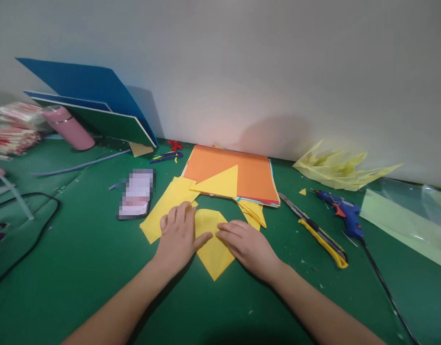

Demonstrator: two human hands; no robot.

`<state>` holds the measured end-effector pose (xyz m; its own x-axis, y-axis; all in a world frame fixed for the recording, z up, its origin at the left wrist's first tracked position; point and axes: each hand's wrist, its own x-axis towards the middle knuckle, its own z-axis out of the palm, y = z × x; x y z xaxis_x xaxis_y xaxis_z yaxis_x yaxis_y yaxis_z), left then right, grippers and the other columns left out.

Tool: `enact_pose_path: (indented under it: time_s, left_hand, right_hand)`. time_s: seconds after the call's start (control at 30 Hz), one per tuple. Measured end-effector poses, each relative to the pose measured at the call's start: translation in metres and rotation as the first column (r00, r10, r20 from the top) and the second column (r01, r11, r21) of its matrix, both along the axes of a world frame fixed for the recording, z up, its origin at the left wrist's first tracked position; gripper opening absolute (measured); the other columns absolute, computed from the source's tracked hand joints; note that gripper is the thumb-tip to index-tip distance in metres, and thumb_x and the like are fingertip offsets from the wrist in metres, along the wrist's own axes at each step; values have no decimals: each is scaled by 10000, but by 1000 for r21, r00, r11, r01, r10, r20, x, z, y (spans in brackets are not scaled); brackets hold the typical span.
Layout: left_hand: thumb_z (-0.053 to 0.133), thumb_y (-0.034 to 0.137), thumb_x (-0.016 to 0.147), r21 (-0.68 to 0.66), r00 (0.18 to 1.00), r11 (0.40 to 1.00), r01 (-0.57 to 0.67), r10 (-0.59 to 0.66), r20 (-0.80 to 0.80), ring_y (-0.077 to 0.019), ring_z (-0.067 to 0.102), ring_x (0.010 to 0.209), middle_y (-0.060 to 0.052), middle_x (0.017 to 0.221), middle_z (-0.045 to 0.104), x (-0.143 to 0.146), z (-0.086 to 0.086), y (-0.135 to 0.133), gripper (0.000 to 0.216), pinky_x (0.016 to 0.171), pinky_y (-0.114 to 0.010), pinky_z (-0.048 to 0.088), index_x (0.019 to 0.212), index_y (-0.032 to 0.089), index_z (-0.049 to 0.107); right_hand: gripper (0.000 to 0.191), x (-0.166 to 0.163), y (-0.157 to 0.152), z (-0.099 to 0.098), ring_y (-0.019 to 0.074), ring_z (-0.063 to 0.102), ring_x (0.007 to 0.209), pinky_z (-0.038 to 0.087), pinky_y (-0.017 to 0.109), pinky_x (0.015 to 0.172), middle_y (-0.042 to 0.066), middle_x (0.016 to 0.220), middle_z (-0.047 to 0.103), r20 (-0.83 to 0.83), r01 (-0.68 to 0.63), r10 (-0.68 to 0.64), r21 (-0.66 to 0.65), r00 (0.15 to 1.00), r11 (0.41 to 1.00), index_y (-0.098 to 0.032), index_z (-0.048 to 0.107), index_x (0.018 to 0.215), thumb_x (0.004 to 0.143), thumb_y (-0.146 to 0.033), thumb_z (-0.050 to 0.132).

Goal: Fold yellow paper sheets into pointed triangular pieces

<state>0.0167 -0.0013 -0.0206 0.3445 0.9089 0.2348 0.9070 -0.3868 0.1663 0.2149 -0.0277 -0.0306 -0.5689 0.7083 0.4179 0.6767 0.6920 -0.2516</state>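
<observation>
A folded sheet of yellow paper (pixel 214 256) lies on the green table with one corner pointing toward me. My left hand (pixel 178 232) rests flat along its left edge, fingers stretched out and thumb over the paper. On the right side, my right hand (pixel 245 244) lies across the paper with its fingers extended and its thumb mostly hidden. Beside my left hand are more yellow sheets (pixel 163 211). A yellow paper triangle (pixel 222 183) lies on a stack of coloured paper topped with orange (pixel 220 160). Folded yellow pieces (pixel 254 213) stick out beyond my right hand.
To the right lie a yellow utility knife (pixel 324 242), a blue glue gun (pixel 344 211) with its cord, and a spiky yellow paper shape (pixel 339 170). At left are a phone (pixel 137 194), a pink bottle (pixel 69 127) and leaning blue and green boards (pixel 94 120).
</observation>
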Motion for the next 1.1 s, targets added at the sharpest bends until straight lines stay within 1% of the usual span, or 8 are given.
enact_pose_path:
  time_s: [0.23,0.4,0.5,0.67,0.77,0.83,0.97,1.1]
  left_hand:
    - [606,436,798,-10,961,998,60,-55,271,-296,519,1011,-96,1064,583,0,-9,1,375,832,-451,408,1056,194,484]
    - [502,312,858,-79,830,989,121,-57,556,-208,570,921,-56,996,554,2,-7,0,373,829,-376,467,1192,209,370]
    - [470,254,856,-124,772,985,121,-15,635,-170,576,830,-24,916,521,3,-5,1,340,774,-338,484,1174,220,354]
    - [457,278,865,-154,775,986,62,49,630,-144,541,701,-3,840,478,2,-3,6,265,648,-301,477,1101,205,361]
    - [424,269,882,-127,813,990,61,25,582,-135,511,635,0,806,487,0,-2,9,153,589,-283,457,1018,201,409]
    - [415,240,880,-74,840,993,87,-33,541,-147,523,655,-8,803,516,-1,-2,10,99,601,-289,459,968,204,445]
    - [423,234,892,38,878,985,166,-165,449,-180,558,733,-18,798,569,-3,0,9,157,680,-335,483,1029,204,492]
    - [410,234,932,74,871,919,386,-390,300,-193,568,782,-43,814,617,-3,5,7,190,696,-344,482,883,204,591]
  right_hand:
    - [234,0,-1,-1,218,614,927,542,387,812,104,1058,686,-21,7,-7,-8,1000,1000,-162,642,1037,891,-113,466]
    - [227,-1,0,1,218,606,929,537,382,819,103,1054,684,-25,1,-2,-18,1000,1000,-156,640,1030,892,-109,466]
    - [226,-1,1,2,215,595,953,531,380,824,100,1083,670,-8,10,-10,-40,1000,999,-181,638,1024,888,-111,471]
    - [234,0,1,1,205,605,979,524,372,851,90,1086,674,-5,-15,14,-38,1000,999,-194,635,1021,898,-110,454]
    - [245,1,1,0,205,615,981,528,369,855,86,1092,678,-9,-23,23,-14,1000,1000,-187,634,1021,914,-117,425]
    - [246,0,0,0,210,619,975,532,369,852,87,1086,682,-13,-23,23,-1,1000,1000,-174,637,1012,918,-119,416]
    - [233,0,0,1,219,625,962,535,365,852,90,1074,688,-19,-34,34,7,999,999,-150,646,988,912,-112,429]
    - [232,1,1,2,230,624,978,540,369,844,91,1083,688,-15,-29,29,-11,999,999,-148,650,990,911,-118,434]
